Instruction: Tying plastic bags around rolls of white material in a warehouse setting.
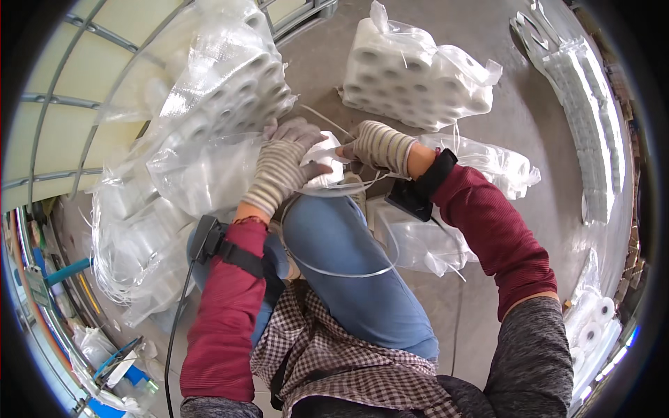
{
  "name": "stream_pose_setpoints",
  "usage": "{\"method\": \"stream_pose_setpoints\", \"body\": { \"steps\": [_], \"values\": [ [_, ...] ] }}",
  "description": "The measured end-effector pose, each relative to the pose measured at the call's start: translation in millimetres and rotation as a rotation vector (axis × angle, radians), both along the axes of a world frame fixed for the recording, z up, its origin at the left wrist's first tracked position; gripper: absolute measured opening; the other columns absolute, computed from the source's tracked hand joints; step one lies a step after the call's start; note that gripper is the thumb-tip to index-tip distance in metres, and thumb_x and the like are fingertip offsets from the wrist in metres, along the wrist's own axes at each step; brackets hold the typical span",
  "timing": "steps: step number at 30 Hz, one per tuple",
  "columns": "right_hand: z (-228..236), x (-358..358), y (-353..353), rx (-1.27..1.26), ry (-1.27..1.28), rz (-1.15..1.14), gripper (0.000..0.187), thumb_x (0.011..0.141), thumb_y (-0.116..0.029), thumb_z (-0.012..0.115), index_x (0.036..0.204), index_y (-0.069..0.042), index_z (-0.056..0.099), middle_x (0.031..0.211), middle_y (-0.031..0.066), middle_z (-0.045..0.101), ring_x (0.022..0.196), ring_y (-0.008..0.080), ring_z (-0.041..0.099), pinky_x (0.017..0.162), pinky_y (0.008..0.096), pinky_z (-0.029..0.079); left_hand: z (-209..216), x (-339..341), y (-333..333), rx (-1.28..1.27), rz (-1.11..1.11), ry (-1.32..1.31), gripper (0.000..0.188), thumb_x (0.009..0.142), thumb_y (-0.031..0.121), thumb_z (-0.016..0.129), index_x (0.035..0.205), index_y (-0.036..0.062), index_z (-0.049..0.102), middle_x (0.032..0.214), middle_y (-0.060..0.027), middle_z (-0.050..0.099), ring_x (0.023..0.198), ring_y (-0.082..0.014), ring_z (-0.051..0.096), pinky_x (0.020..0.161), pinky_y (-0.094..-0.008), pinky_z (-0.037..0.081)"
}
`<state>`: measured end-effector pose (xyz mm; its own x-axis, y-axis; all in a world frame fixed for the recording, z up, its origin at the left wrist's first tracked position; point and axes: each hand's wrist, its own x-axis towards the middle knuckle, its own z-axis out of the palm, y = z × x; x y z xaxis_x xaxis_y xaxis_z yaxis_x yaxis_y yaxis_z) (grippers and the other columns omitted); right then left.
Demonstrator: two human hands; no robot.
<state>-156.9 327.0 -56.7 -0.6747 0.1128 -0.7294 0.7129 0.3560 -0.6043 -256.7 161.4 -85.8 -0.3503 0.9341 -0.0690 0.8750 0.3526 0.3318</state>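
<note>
Both my hands wear striped, grey-fingered gloves and are close together above my knee. My left hand point(287, 153) lies against a white, roll-like piece point(325, 164), its thumb spread away from its fingers. On the other side of that piece, my right hand point(373, 146) is closed, its fingertips touching or very near it; what they grip is hidden. A thin white strap point(348, 273) loops from below the hands over my jeans. Left of my left hand lies a clear plastic bag point(209, 174), with bagged white rolls point(244, 97) stacked behind it.
Another bag of white rolls point(418, 76) stands on the grey floor ahead. Flatter clear packs point(488, 164) lie to the right. Long plastic-wrapped packs point(585, 118) are at far right, wrapped rolls point(591, 327) at lower right. A metal-caged pale container point(63, 104) rises at left.
</note>
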Motion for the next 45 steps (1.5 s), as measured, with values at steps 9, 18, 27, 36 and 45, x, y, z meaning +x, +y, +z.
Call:
{"method": "stream_pose_setpoints", "body": {
  "steps": [9, 18, 27, 36, 45],
  "values": [
    [-16.1, 24.2, -3.6, 0.502, 0.218, 0.235, 0.040, 0.083, -0.037, 0.051, 0.079, 0.001, 0.066, 0.075, 0.0220, 0.060, 0.072, 0.0387, 0.058, 0.067, 0.0424, 0.046, 6.1, 21.6, -10.0, 0.106, -0.009, -0.138, 0.044, 0.072, 0.015, 0.067, 0.114, 0.0066, 0.055, 0.113, -0.0125, 0.056, 0.101, -0.0303, 0.054, 0.088, -0.0347, 0.043],
    [-9.2, 29.0, -72.0, -1.343, 0.227, -1.093, 0.014, 0.089, -0.024, 0.050, 0.086, -0.010, 0.053, 0.067, -0.0009, 0.056, 0.051, 0.0092, 0.050, 0.043, 0.0219, 0.039, -30.9, 7.3, -4.8, 0.321, 0.719, -1.611, 0.028, 0.084, 0.024, 0.059, 0.103, 0.0039, 0.055, 0.086, -0.0071, 0.056, 0.074, -0.0129, 0.053, 0.064, -0.0250, 0.046],
    [5.4, 30.5, -67.3, -1.050, 0.586, -1.035, 0.023, 0.090, -0.023, 0.050, 0.100, -0.003, 0.055, 0.072, 0.0060, 0.060, 0.051, 0.0176, 0.054, 0.047, 0.0283, 0.044, -66.4, 8.0, 5.1, 0.196, 0.631, -1.313, 0.025, 0.078, 0.026, 0.062, 0.091, 0.0053, 0.057, 0.082, -0.0048, 0.058, 0.069, -0.0156, 0.056, 0.063, -0.0310, 0.046],
    [-29.9, 39.4, -9.0, 0.618, 0.632, 0.320, 0.014, 0.080, -0.017, 0.056, 0.079, -0.004, 0.062, 0.064, 0.0108, 0.061, 0.063, 0.0279, 0.063, 0.053, 0.0370, 0.048, 3.4, -1.5, 22.5, -0.113, -0.361, -0.092, 0.036, 0.071, 0.016, 0.069, 0.105, 0.0084, 0.059, 0.101, -0.0072, 0.058, 0.088, -0.0268, 0.058, 0.079, -0.0329, 0.048],
    [-23.4, 44.9, -57.0, -1.012, 0.148, -1.022, 0.019, 0.084, -0.021, 0.056, 0.070, -0.007, 0.055, 0.056, -0.0012, 0.047, 0.044, 0.0066, 0.040, 0.039, 0.0202, 0.030, -8.1, 32.1, -6.2, 0.172, 0.030, -0.057, 0.048, 0.069, 0.003, 0.067, 0.114, 0.0105, 0.055, 0.106, -0.0119, 0.052, 0.089, -0.0275, 0.057, 0.073, -0.0341, 0.049]
  ]
}}
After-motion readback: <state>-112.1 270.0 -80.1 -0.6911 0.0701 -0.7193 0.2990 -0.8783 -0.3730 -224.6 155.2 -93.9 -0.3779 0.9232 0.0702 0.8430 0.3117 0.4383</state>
